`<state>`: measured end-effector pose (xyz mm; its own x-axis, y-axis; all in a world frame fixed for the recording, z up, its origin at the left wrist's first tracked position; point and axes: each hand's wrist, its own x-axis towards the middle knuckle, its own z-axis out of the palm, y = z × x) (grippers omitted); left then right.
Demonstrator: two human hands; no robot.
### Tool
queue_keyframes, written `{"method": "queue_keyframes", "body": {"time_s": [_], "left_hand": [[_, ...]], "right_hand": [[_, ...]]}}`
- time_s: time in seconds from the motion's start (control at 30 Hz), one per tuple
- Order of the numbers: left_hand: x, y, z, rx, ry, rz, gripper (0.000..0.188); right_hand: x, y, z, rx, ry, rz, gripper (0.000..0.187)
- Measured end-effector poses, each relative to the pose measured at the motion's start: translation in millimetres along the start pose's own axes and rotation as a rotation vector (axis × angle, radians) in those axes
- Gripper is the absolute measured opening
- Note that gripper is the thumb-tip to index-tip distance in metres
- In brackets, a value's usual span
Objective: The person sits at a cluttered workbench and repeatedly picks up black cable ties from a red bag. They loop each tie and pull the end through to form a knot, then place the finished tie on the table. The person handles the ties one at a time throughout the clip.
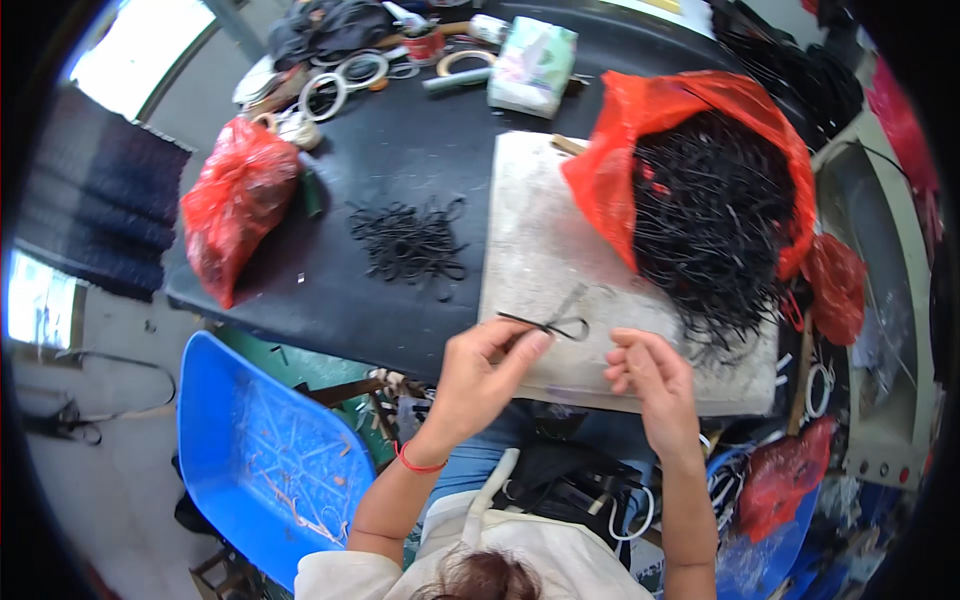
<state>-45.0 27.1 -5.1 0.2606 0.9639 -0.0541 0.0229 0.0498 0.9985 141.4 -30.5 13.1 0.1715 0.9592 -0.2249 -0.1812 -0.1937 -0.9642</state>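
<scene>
Between the thumb and fingers of my left hand (pixel 488 368) is a thin black cord loop (pixel 572 328). Its loop end points right and a straight end sticks out to the left. My right hand (pixel 655 380) hovers just right of the loop, apart from it, fingers loosely bent and nothing visible in them. Both hands are over the near part of a worn pale board (pixel 540 230). At the board's right, a red plastic bag (pixel 610 170) lies open, with a big tangle of black cords (pixel 710 200) spilling toward me. A smaller pile of black cord loops (pixel 408 240) rests left of the board.
A tied red bag (pixel 240 200) sits at the table's left. Along the back are tape rolls (pixel 365 70) and a tissue pack (pixel 533 68). A blue plastic tub (pixel 215 420) stands below the left edge. Grey machinery (pixel 880 300) borders the right side.
</scene>
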Motion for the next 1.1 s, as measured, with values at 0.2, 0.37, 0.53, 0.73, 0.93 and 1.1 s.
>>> {"method": "queue_keyframes", "body": {"time_s": [0.2, 0.37, 0.53, 0.73, 0.93, 1.1], "left_hand": [[12.1, -2.9, -53.2, 0.711, 0.427, 0.125, 0.023], [27.0, -8.1, -78.2, 0.769, 0.547, 0.208, 0.018], [44.0, -19.9, -83.9, 0.658, 0.520, 0.098, 0.019], [27.4, -7.7, -68.7, -0.054, 0.534, 0.152, 0.017], [0.2, 10.3, -12.4, -0.409, 0.118, -0.031, 0.015], [-6.2, 22.1, 18.1, -0.519, -0.010, -0.108, 0.020]], "right_hand": [[-0.2, 5.2, 1.7, -0.050, -0.051, 0.011, 0.030], [-2.2, 3.4, 0.5, -0.098, -0.044, 0.007, 0.030], [-4.2, 3.5, 8.4, -0.133, -0.075, 0.022, 0.028], [-3.5, -0.1, 11.1, -0.159, -0.073, 0.067, 0.026], [10.1, -9.3, 34.5, 0.061, -0.029, 0.026, 0.022], [7.5, -8.1, 15.4, 0.130, -0.021, 0.012, 0.015]]}}
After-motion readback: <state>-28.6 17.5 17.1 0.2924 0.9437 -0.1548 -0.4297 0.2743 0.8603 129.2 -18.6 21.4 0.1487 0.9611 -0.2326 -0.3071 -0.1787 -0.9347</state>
